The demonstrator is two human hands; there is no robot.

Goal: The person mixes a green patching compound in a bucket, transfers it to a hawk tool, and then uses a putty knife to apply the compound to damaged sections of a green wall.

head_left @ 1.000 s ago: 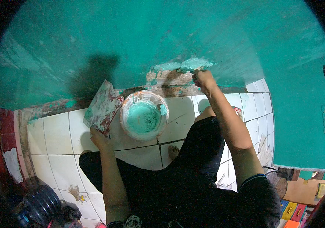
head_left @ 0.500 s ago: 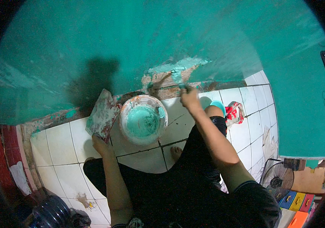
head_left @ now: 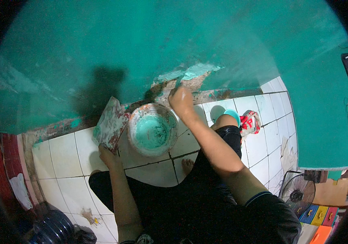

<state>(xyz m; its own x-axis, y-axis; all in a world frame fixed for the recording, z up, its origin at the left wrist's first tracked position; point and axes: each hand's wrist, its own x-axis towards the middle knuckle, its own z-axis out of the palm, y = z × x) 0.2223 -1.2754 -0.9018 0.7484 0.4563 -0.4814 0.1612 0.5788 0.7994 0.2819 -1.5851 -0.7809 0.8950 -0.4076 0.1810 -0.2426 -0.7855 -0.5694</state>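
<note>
My left hand grips the lower end of a flat, putty-smeared board, tilted up beside the bucket. A round bucket with crusted walls holds wet mint-green putty. My right hand is closed in front of the damaged strip at the base of the green wall. The putty knife it holds is almost wholly hidden behind the fist. Just above the hand, fresh pale putty covers the upper part of the bare patch.
To the right of my knee stand a light-blue cup and a red-and-white plastic bag. White tiles cover the floor. A fan and coloured drawers are at lower right, a large dark-blue bottle at lower left.
My right hand has moved left and slightly up along the wall patch, and its putty knife is now hidden. A smooth band of putty shows where the blade was. The left hand stays put.
</note>
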